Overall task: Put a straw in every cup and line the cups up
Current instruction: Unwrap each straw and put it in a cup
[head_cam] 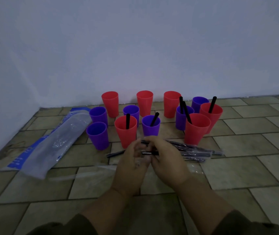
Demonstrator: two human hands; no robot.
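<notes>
Twelve plastic cups are seen on the tiled floor point(237, 167). Six are red plastic cups point(126, 131) and six are purple plastic cups point(98, 135). Five cups have a black straw point(127, 121) standing in them: three red and two purple. Seven cups are seen without a straw: three red and four purple.

A pile of wrapped black straws point(194, 150) is laid on the floor; they overlap, so they cannot be counted. One more wrapped black straw point(149, 152) is held between two hands. One big clear plastic bag with blue print point(50, 143) is seen on the left.
</notes>
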